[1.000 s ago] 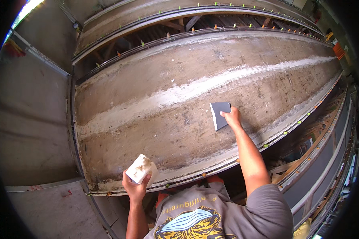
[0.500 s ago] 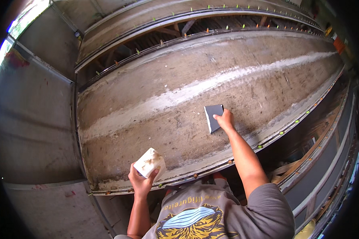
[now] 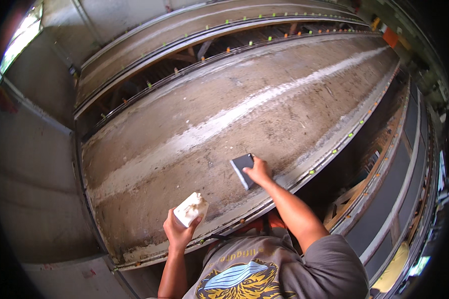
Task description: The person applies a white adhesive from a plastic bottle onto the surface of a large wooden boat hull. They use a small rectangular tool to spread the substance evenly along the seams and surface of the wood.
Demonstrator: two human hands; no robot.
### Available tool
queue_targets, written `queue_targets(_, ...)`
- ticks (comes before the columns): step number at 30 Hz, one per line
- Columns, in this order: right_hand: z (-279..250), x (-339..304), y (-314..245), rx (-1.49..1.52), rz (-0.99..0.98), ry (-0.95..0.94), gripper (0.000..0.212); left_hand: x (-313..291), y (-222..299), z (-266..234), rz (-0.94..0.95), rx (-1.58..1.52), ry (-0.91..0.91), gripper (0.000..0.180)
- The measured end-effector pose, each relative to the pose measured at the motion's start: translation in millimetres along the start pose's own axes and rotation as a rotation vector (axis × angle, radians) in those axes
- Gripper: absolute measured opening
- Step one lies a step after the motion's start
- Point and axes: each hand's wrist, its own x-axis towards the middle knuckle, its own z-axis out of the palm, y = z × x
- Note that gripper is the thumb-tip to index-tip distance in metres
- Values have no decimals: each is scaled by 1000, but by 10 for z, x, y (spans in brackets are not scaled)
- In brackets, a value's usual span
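Note:
A squarish white container [image 3: 190, 209], topped with lumpy off-white paste, is gripped in my left hand [image 3: 178, 230] over the near edge of a long, stained panel [image 3: 149, 174]. My right hand [image 3: 260, 172] pinches a flat dark spreader [image 3: 242, 162] by its right side, thumb on top. Pale paste lines the spreader's left edge, and the blade is held low over the panel's near half. Whether it touches the surface, I cannot tell. A whitish smeared band [image 3: 224, 117] runs lengthwise along the panel.
Small green and orange pegs [image 3: 312, 172] line the panel's rims. Behind it lies another long panel [image 3: 184, 27], with a dark gap between. A grey wall [image 3: 35, 174] stands at the left. On the right are curved grey panels with wooden framing [image 3: 369, 219].
My right hand and the spreader have come nearer and to the left. The left hand still holds the container, now tipped a little differently. The whole view has shifted slightly.

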Motion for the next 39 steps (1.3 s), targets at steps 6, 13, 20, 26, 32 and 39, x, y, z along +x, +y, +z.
queue_targets(6,-1258,216,1238,412,74,533,30,441,618,487,163,274,-280,61)
queue_targets(13,-1752,-3,1786,375,142,582,35,897,1366,1345,320,617,-541,71)
queue_targets(20,-1519,149,2243,453,172,522,40,1056,1836,1944,322,854,-682,71)
queue_targets(26,-1434,146,2336,396,180,531,47,1142,1971,2273,360,981,-746,69)
queue_targets(32,-1405,166,2342,357,236,540,54,1255,1944,2447,483,1032,-782,65)
queue_targets(39,-1439,165,2306,305,253,554,50,1341,2011,2569,538,1140,-897,61)
